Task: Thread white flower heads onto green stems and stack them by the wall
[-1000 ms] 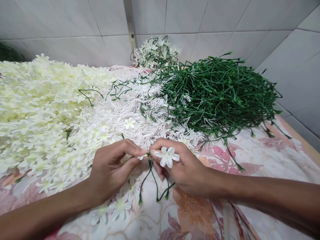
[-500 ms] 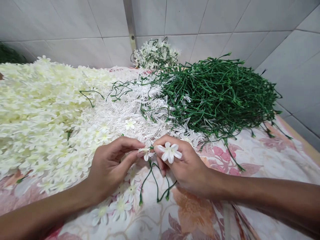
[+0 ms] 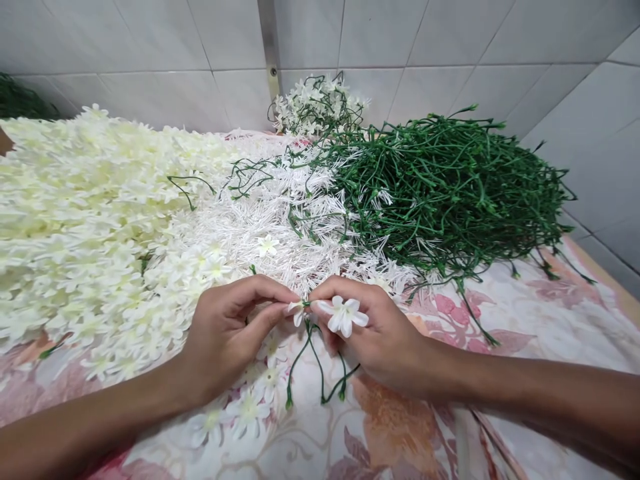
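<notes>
Left hand (image 3: pixel 235 340): pinching white flower (image 3: pixel 299 311)
Right hand (image 3: pixel 383 343): pinching branched green stem (image 3: pixel 309 328)
Flower heap (image 3: pixel 100 220): left of grip
Stem heap (image 3: pixel 450 187): beyond grip, right
Floral tablecloth (image 3: pixel 300 447): exposed nearside; edge far right

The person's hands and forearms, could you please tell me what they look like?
The left hand and right hand are ungloved, with no rings visible. The left forearm and right forearm are slender and bare: no sleeve, watch or bracelet shows.

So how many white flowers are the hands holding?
2: one white flower in the left hand, another white flower in front of the right hand; more may be hidden.
</notes>
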Tool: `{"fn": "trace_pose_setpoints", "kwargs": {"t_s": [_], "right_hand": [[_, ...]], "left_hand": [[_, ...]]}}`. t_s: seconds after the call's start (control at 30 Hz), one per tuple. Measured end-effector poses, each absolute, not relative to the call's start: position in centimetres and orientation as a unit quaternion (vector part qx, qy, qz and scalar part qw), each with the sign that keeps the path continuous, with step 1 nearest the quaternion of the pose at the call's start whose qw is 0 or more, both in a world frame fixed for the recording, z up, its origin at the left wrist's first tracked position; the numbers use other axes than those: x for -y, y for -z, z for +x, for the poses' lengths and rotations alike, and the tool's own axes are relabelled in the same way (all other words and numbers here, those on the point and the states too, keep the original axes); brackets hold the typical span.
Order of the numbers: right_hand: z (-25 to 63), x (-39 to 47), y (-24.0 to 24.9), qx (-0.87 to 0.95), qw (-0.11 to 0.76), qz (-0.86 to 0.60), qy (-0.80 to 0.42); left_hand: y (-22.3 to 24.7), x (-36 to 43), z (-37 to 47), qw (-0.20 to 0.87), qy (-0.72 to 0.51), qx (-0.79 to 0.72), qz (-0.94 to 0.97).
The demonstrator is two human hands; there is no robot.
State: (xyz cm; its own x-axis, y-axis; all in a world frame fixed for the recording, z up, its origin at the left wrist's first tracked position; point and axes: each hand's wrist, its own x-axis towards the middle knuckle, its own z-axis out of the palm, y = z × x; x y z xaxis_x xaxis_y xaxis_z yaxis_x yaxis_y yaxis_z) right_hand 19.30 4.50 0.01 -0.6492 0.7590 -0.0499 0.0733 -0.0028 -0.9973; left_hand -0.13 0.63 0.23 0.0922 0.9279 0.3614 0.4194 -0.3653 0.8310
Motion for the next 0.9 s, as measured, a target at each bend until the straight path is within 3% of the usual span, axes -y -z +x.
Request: {"fn": "trace_pose_setpoints", "kwargs": {"t_s": [0.47, 0.9], "right_hand": [[19.28, -4.46, 0.29, 0.621, 0.295, -0.312, -0.656], [19.45, -4.67, 0.21, 0.708, 0.276, -0.321, -0.566]], "left_hand": [[-0.75, -1.16, -0.2, 0.366, -0.425, -0.496, 0.663], [-0.74, -0.76, -0.44, 0.309, -0.406, -0.488, 0.708]]}}
